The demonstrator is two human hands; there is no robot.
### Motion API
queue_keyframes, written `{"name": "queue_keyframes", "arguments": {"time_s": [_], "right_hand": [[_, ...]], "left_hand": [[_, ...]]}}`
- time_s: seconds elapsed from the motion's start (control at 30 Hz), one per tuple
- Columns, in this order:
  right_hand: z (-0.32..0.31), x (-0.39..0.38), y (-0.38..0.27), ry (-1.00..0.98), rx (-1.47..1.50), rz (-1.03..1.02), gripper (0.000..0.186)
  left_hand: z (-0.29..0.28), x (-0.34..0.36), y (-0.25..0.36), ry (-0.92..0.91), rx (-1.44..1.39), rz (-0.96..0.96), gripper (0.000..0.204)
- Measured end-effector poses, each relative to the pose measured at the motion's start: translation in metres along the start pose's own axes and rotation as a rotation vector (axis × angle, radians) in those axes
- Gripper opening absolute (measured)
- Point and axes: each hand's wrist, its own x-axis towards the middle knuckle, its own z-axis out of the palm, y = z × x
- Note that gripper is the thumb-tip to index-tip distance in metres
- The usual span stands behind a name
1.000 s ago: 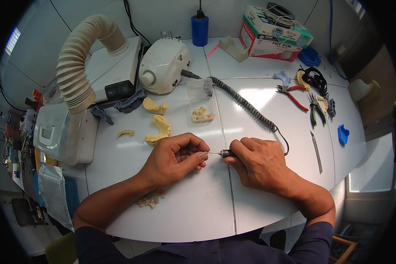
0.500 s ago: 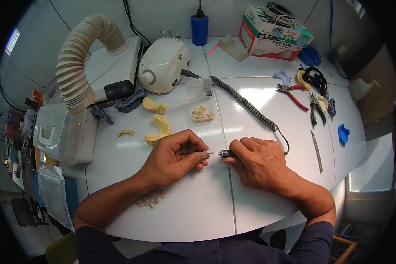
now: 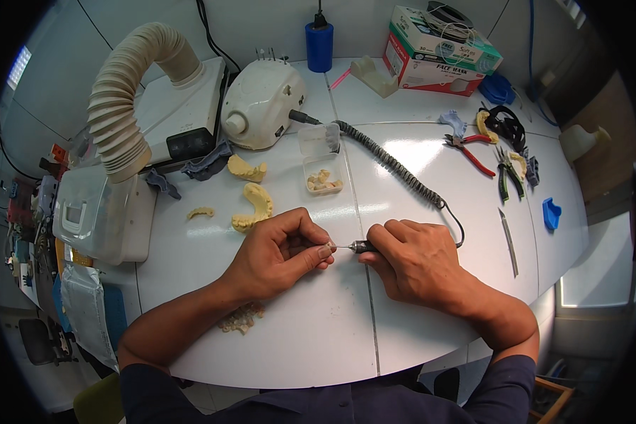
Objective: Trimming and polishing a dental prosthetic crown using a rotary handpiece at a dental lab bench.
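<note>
Head view: handpiece (image 3: 362,246) gripped inside right hand (image 3: 418,261), small piece (image 3: 331,245) pinched in left hand (image 3: 279,253).

Around your two hands (image 3: 279,251) and one handpiece (image 3: 362,246), you have two large yellow dental casts (image 3: 263,203) at ten o'clock, one control unit (image 3: 265,113) at eleven, two boxes (image 3: 431,79) at one, and two pliers (image 3: 479,164) at two.

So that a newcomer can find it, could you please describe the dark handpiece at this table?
On the white table, follow the coiled cord from the white control box toward the right grip. That grip holds the dark handpiece, its thin metal bit pointing left. Unlike the silver knife-like tool lying farther right, it is dark, thicker and held in hand.
</note>
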Motion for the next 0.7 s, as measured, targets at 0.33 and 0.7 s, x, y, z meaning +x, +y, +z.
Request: {"name": "queue_keyframes", "arguments": {"time_s": [0.33, 0.7], "right_hand": [[0.0008, -0.0001, 0.0002, 0.001, 0.012, 0.005, 0.029], [0.0017, -0.0003, 0.0004, 0.020, 0.008, 0.008, 0.030]], "left_hand": [[-0.0013, 0.0006, -0.0008, -0.023, 0.041, 0.027, 0.012], [0.0006, -0.0002, -0.0012, -0.001, 0.014, 0.039, 0.008]]}}
